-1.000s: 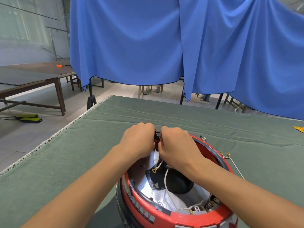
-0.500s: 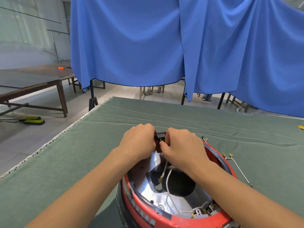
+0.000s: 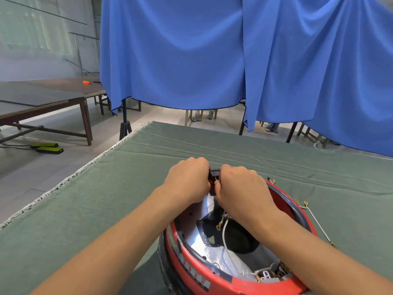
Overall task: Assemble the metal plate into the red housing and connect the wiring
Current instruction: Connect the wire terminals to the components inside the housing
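1. Table (image 3: 63, 209): green cloth; the red housing (image 3: 191, 271) sat at its near edge, open side up, right under your arms.
2. Plate (image 3: 214, 254): already lying inside the housing, so I judged seating done and wiring the step in hand.
3. Left hand (image 3: 188, 182): fingers curled, gripping the small black connector (image 3: 213, 174) at the housing's far rim.
4. Right hand (image 3: 240, 188): fingers curled tight against the same connector; a brass tip showed between your hands, but I couldn't tell whether you pinched it.
5. Wires: one white lead (image 3: 225, 235) and a ring terminal (image 3: 218, 227) hung loose over the plate; two more leads (image 3: 314, 220) trailed outside on the cloth, to the right.
6. Next move, my read: steady the connector, push the terminal home squarely, then fetch the loose leads.
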Motion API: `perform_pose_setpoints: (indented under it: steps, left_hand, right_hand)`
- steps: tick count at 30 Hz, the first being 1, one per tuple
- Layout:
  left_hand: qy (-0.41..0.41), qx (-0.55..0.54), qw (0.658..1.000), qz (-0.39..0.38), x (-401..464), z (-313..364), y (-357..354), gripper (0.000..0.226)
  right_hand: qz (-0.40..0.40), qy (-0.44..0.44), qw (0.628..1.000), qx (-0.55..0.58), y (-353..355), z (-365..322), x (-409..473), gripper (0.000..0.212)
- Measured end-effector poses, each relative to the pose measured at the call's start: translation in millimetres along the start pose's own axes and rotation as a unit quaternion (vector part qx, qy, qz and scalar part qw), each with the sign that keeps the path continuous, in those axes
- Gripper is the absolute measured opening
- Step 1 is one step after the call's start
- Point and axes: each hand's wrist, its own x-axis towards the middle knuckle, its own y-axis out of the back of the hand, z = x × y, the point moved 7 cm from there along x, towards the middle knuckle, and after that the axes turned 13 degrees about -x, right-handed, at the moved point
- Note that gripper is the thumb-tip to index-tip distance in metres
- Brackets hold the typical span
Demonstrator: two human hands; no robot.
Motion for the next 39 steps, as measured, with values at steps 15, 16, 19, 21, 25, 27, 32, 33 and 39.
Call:
perform_pose_setpoints:
  steps: [15,16,19,21,25,27,32,33,39]
  left_hand:
    - [-0.005,0.011,1.0,-0.007,-1.2,2.3,-0.2,0.001]
    - [-0.006,0.013,1.0,-0.007,-1.8,2.6,0.0,0.002]
    - [-0.009,0.017,1.0,-0.005,-1.5,3.3,0.0,0.01]
    - [-0.008,0.014,1.0,-0.005,-1.7,3.0,0.4,0.008]
    - [-0.002,0.008,1.0,-0.007,-0.6,1.7,-0.2,0.01]
    - [-0.001,0.008,1.0,-0.009,-0.6,1.9,0.2,0.011]
    - [-0.004,0.007,1.0,-0.006,-0.5,2.1,0.3,0.009]
    - [-0.005,0.006,1.0,-0.005,-0.5,2.2,0.4,0.009]
    - [-0.013,0.005,1.0,0.005,-0.4,3.0,1.2,0.012]
  right_hand:
    - [-0.043,-0.029,0.997,0.058,-1.4,5.5,5.8,0.017]
    - [-0.046,-0.032,0.997,0.061,-1.9,6.3,6.2,0.018]
    - [-0.04,-0.039,0.996,0.072,-1.1,7.7,6.6,0.019]
    - [-0.038,-0.04,0.996,0.069,-1.3,7.2,6.6,0.019]
    - [-0.035,-0.05,0.996,0.065,-2.5,9.4,5.3,0.021]
    - [-0.041,-0.049,0.997,0.052,-3.8,10.0,4.4,0.025]
    - [-0.034,-0.029,0.999,-0.003,-3.2,5.4,2.0,0.032]
    - [-0.031,-0.023,0.999,-0.005,-3.7,4.0,1.8,0.03]
    - [-0.063,-0.023,0.997,0.049,-12.6,5.7,4.4,0.03]
